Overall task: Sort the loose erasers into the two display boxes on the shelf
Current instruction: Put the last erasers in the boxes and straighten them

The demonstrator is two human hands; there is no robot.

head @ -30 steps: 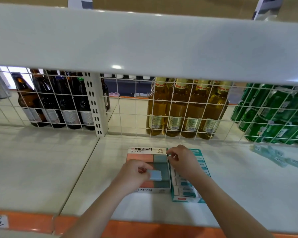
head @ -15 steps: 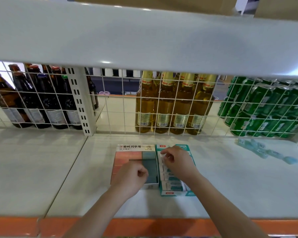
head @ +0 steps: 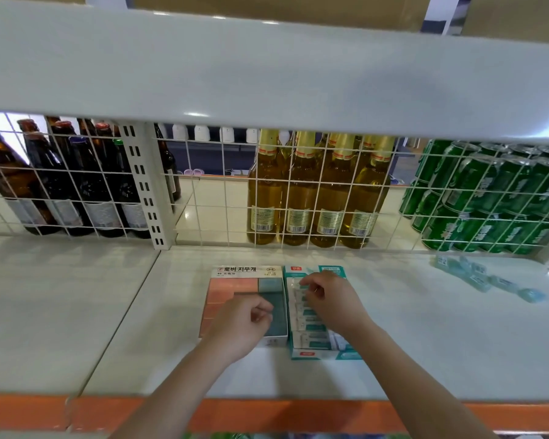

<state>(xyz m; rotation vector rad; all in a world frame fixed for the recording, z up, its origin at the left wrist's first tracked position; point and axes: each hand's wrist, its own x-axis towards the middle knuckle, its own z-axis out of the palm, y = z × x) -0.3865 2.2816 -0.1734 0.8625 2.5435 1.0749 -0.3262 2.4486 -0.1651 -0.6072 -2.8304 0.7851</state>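
Erasers [head: 492,280] unmoved, left hand [head: 241,324] lost its eraser, both hands stay over boxes

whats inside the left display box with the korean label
The left display box holds flat rows of salmon-pink erasers on its left and grey-teal erasers on its right. The left hand covers the near middle, so that part is hidden.

bare shelf [head: 76,312] left of boxes, wire grid [head: 222,191] blocking behind, upper shelf [head: 267,74] overhead

wire mesh back panel [head: 298,191] | behind it, left: dark brown bottles [head: 61,185] | centre: yellow bottles [head: 314,198] | right: stacked green cans [head: 488,201] | orange shelf edge [head: 267,413]
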